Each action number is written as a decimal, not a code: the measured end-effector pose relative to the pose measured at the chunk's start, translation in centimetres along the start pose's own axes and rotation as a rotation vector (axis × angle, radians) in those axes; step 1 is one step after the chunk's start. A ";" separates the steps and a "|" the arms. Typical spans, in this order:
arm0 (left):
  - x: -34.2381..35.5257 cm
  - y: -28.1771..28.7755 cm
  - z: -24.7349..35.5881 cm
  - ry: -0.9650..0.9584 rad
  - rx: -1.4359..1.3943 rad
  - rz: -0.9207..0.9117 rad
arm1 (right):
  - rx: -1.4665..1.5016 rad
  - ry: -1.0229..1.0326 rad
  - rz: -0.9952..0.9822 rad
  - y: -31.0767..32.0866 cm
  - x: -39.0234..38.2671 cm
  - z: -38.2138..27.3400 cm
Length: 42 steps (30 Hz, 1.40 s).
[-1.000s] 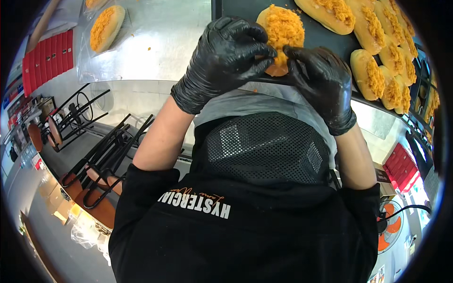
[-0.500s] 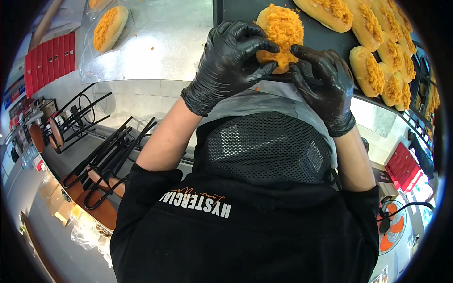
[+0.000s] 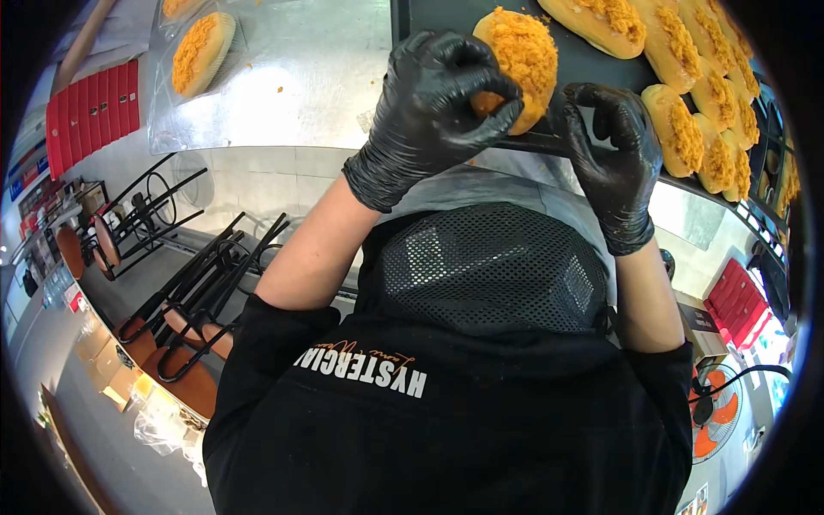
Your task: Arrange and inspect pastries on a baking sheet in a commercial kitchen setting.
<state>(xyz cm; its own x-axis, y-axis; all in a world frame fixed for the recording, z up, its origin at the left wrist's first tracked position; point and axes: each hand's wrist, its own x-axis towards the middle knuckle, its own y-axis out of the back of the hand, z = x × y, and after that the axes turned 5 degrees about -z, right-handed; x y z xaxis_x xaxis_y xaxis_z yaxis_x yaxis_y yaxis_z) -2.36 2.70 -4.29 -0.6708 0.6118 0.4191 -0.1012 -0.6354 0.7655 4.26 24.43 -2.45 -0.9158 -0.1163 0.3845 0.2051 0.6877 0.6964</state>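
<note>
Both hands wear black gloves. My left hand (image 3: 506, 99) pinches the lower left of an oval bun (image 3: 528, 60) covered in shredded orange topping, at the front edge of a dark tray (image 3: 446, 21). Just right of that bun, my right hand (image 3: 571, 103) has its fingers loosely curled and apart, with nothing visible between them. More topped buns (image 3: 682, 129) lie in rows on the tray's right side. Loose orange crumbs show around the bun.
A steel table (image 3: 300, 103) at upper left bears topped buns (image 3: 197, 56) in paper cases on clear plastic. Red panels (image 3: 90, 120), stacked black-legged chairs (image 3: 176, 339) and boxes (image 3: 112, 373) stand left. A fan (image 3: 719, 421) and red items (image 3: 734, 300) are at right.
My left hand and the bun have shifted slightly right. My right hand has moved right, away from the bun's edge, its fingers more curled.
</note>
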 end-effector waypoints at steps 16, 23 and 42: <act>0.1 0.4 0.8 0.079 -0.050 0.003 | -0.008 -0.081 -0.037 -1.0 0.2 -1.0; -0.1 0.1 0.5 -0.029 0.114 -0.059 | -0.010 -0.027 0.002 -0.8 -0.1 -0.6; 0.1 0.6 1.1 0.078 0.050 -0.058 | -0.119 -0.108 -0.138 -0.3 0.1 -0.8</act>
<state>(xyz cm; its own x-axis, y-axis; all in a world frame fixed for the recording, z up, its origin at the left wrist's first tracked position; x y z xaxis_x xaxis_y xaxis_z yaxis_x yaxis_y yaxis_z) -1.68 2.91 -3.23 -0.7203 0.6070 0.3357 -0.1060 -0.5746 0.8115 4.40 23.62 -2.15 -0.9683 -0.1218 0.2183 0.1090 0.5800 0.8073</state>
